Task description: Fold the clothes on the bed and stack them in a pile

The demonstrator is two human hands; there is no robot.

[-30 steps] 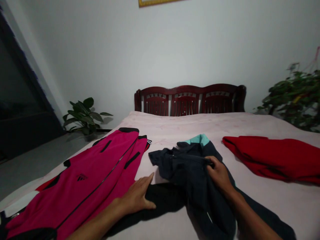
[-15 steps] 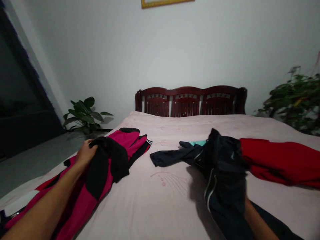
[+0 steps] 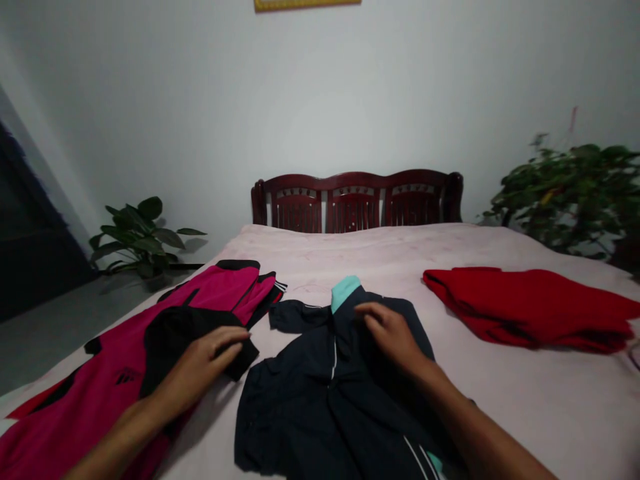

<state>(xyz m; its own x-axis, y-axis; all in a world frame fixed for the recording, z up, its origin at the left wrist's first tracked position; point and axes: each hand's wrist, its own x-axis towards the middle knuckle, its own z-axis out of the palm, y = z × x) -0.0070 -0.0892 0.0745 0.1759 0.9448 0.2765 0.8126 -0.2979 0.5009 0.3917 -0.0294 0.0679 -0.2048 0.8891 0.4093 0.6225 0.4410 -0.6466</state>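
A dark navy zip jacket point(image 3: 305, 400) with a turquoise collar lining point(image 3: 346, 291) lies spread on the bed, collar toward the headboard. One of its sleeves is laid out to the upper left; white stripes show near the bottom. My right hand point(image 3: 393, 335) is over its upper right part, fingers apart and loosely bent, with no cloth gripped. On the left lies a magenta jacket point(image 3: 107, 393) with black panels. My left hand point(image 3: 213, 357) rests at its black sleeve point(image 3: 173, 333), fingers stretched out. Whether its palm presses the cloth I cannot tell.
A folded red garment point(image 3: 525, 307) lies on the pink bedsheet point(image 3: 320, 257) to the right. Behind the bed stands a dark wooden headboard point(image 3: 357, 200). Leafy plants point(image 3: 137, 233) are on the left, and another leafy plant point(image 3: 575, 193) is on the right. More clothes lie under the magenta jacket.
The navy jacket, earlier bunched up over my right hand, is now down flat and released. My left hand has let go of the black sleeve and moved right. The view has shifted a little to the right.
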